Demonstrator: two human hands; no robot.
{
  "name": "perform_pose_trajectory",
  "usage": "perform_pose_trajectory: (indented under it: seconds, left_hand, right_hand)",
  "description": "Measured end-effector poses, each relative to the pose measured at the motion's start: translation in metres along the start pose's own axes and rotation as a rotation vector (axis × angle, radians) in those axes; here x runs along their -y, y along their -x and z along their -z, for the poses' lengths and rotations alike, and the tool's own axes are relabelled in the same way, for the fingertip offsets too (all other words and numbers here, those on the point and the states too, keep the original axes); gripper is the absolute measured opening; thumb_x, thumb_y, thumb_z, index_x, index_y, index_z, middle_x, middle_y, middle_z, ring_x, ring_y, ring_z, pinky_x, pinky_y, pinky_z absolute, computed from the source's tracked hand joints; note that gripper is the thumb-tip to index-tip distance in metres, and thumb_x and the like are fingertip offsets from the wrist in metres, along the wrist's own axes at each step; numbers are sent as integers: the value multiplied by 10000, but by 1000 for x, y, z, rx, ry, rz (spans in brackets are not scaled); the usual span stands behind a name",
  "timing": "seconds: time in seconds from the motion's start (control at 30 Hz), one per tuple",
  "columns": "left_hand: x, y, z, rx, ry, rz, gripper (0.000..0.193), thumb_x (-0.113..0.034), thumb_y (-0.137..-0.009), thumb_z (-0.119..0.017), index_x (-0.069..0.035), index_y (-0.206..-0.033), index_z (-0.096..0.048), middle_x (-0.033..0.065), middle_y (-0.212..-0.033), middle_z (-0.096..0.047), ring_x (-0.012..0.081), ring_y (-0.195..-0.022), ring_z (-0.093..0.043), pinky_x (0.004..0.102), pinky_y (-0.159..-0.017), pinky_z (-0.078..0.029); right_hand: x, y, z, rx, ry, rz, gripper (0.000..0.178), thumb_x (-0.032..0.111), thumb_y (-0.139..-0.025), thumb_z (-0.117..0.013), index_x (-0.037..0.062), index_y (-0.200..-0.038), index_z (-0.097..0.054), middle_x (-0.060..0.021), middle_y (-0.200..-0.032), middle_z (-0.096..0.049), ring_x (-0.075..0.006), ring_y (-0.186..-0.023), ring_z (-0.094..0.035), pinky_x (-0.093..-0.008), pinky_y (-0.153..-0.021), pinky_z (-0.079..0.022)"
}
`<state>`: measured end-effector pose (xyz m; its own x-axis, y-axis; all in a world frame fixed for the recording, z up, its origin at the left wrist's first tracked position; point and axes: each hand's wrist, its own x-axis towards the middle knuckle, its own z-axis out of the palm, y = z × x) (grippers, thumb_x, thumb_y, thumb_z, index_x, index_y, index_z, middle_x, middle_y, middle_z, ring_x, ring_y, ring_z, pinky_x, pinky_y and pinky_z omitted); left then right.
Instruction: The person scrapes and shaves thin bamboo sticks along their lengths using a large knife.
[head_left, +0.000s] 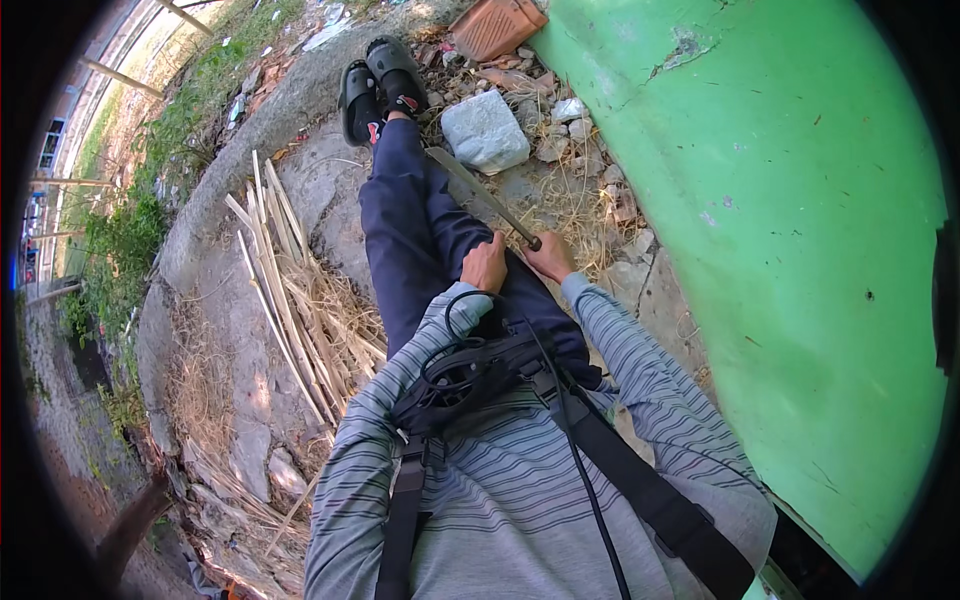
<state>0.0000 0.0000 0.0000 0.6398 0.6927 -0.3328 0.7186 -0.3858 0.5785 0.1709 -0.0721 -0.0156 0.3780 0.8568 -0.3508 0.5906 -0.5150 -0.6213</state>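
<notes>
I sit on rough concrete with my legs in dark blue trousers (410, 230) stretched out and black sandals (380, 85) on my feet. My right hand (550, 258) grips the dark handle of a long machete (475, 185). Its blade runs up and to the left, along my right leg toward a grey stone. My left hand (485, 265) rests on my thigh just left of the handle, fingers curled, with nothing visible in it. A black chest harness (470, 375) with straps and a cable lies over my striped grey shirt.
A pile of split bamboo strips (285, 290) and dry shavings lies on my left. A grey stone block (485, 130), rubble and a terracotta brick (495, 25) lie near my feet. A green painted wall (800, 230) rises close on my right. Grass (150, 170) borders the concrete.
</notes>
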Motion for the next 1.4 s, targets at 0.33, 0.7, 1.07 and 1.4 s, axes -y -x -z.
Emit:
perform_pose_trajectory:
  seconds: [0.33,0.7,1.07,1.4]
  left_hand:
    - [18,-17,2,-167,281,-184,321,-303,-1045,-515,-25,-935,-630,255,-799,-687,457,-728,-679,552,-638,-512]
    - [39,-31,9,181,669,-70,472,-363,-1108,-420,31,-899,-574,151,-696,-554,324,-666,-561,479,-698,-458]
    - [48,-39,0,187,498,-71,487,-332,-1125,-405,30,-840,-563,139,-687,-561,288,-644,-530,448,-647,-433]
    - [38,-37,7,19,233,-134,438,-276,-1087,-415,57,-918,-644,318,-869,-659,513,-850,-639,574,-762,-477]
  right_hand:
    - [-92,-23,6,-247,-37,-281,400,383,-833,-725,-17,-822,-721,-232,-768,-713,-381,-744,-723,-467,-724,-553]
    - [-4,10,18,-248,-221,73,332,281,-852,-720,-37,-768,-678,-236,-653,-624,-389,-616,-654,-465,-613,-487]
    - [21,-8,-5,-90,-56,78,316,316,-842,-728,0,-840,-722,-251,-761,-681,-450,-764,-690,-499,-698,-534]
    - [18,-37,-10,-112,-94,-23,374,313,-807,-737,-54,-763,-680,-268,-717,-663,-445,-703,-675,-492,-670,-519]
